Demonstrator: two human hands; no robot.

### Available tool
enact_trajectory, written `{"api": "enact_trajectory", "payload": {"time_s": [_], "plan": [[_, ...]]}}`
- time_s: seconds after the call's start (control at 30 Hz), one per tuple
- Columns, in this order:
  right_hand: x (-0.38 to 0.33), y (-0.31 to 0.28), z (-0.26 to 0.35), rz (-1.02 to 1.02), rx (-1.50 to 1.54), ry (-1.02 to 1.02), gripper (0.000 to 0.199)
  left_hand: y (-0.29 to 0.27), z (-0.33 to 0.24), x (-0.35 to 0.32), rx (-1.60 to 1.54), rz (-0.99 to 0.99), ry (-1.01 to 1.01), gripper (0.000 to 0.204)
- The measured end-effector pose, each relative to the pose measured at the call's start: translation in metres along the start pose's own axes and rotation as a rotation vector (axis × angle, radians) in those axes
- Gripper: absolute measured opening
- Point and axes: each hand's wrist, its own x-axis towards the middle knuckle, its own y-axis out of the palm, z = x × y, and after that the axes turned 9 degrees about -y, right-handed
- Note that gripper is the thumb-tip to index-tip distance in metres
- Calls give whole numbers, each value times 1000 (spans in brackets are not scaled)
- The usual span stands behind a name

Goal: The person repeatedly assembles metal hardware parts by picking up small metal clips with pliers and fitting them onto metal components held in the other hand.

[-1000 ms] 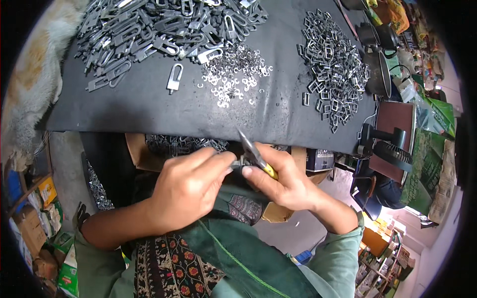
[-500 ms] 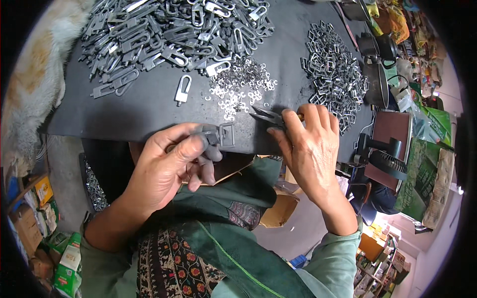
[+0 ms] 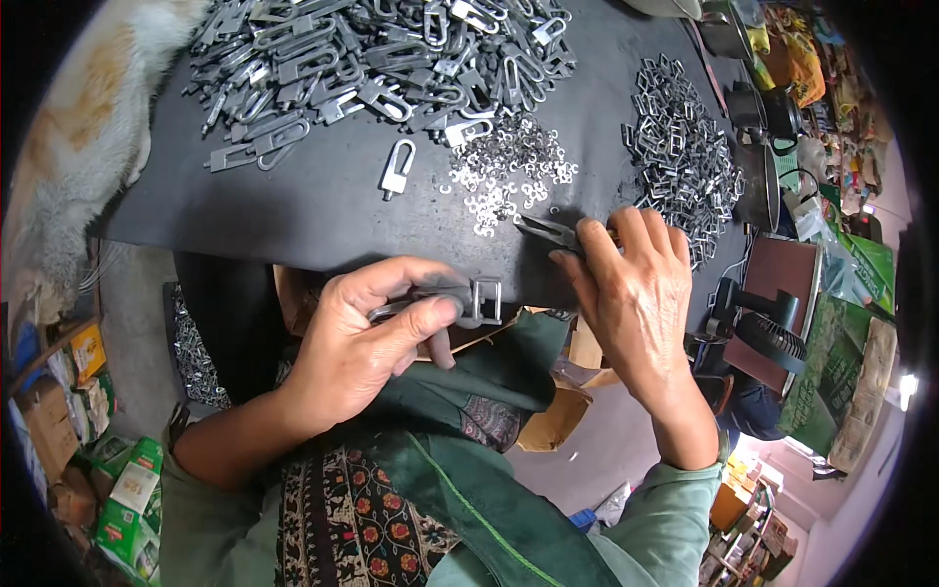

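Note:
My left hand (image 3: 367, 347) is closed on a U-shaped metal shackle (image 3: 387, 311), pinched between thumb and fingers near the table's front edge. At the shackle's right end sits a rectangular metal frame (image 3: 486, 300), sticking out past my fingertips; how the two join is partly hidden. My right hand (image 3: 641, 269) grips dark pliers (image 3: 548, 232), mostly covered by my fingers. Their pointed jaws reach left, beside a heap of small C-shaped clips (image 3: 509, 161), some shiny and some dark. A single shackle (image 3: 397, 171) lies apart, left of the clips.
A large pile of shackles (image 3: 362, 68) covers the far side of the dark table (image 3: 284, 210). Rectangular frames (image 3: 680, 147) are heaped at right. A furry white and orange animal (image 3: 93, 117) lies along the left edge. Beyond the right side stands a black fan (image 3: 768, 333).
The table things have shifted right and slightly in the picture. My left hand has turned the shackle and frame, and its fingers have closed more around them. The pliers stay near the clips.

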Motion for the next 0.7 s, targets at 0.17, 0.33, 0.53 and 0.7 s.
{"api": "enact_trajectory", "payload": {"time_s": [0.17,0.33,0.53,0.7], "plan": [[-7,-14,-10,-3,264,-209,30,-2,0,-5,-60,59,-71,21],[-14,-10,-2,-116,394,-286,37,7,0,-6,-28,31,9,19],[-15,-10,4,-137,420,-253,37,11,1,-3,24,34,40,16],[-17,-9,4,-145,423,-235,35,13,-2,-5,55,2,38,16]]}}
